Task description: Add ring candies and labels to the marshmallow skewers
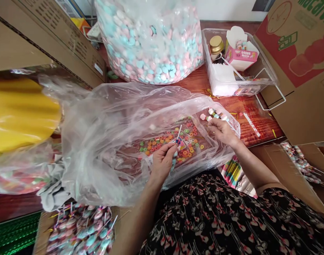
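My left hand [163,160] is closed around a wrapped candy stick; its white stick [179,131] points up, and pale blue candy shows below my fingers. My right hand [220,130] is held in a pinch beside a few candy skewers [217,114] with pink, white and blue pieces. Whatever is between its fingertips is too small to make out. Beneath both hands spreads a large clear plastic bag [98,117]. Loose ring candies [156,143] in green, orange and red lie in it, between my hands and to the left.
A big bag of pastel candies [153,46] stands at the back. Right of it sits a clear plastic basket [241,88] with a pink box [241,55] and a gold-lidded jar [216,45]. Cardboard boxes [297,102] flank the table. Wrapped skewers [82,230] fill a box at lower left.
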Available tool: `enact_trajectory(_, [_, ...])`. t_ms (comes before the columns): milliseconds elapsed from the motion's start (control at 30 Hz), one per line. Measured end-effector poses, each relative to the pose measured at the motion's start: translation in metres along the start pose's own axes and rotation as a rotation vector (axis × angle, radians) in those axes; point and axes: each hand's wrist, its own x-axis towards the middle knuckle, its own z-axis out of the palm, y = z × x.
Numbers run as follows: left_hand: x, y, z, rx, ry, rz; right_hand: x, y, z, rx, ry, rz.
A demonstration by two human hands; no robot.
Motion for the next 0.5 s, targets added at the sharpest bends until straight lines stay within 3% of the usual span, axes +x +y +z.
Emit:
enact_trajectory(133, [0.005, 0.007, 0.018, 0.055, -0.062, 0.049, -0.002, -0.013, 0.001, 0.279, 0.017, 0.029])
enact_trajectory(267, [0.005, 0.016, 0.029, 0.009, -0.094, -0.010, 0.005, -0.015, 0.006, 0.157, 0.012, 0.039])
enact_trajectory(367, [0.002, 0.023, 0.034, -0.075, -0.134, -0.098, 0.007, -0.014, 0.015, 0.047, 0.036, -0.031])
enact_trajectory(500, [0.001, 0.029, 0.037, -0.135, -0.224, -0.136, 0.001, -0.027, 0.035, 0.124, -0.106, -0.176])
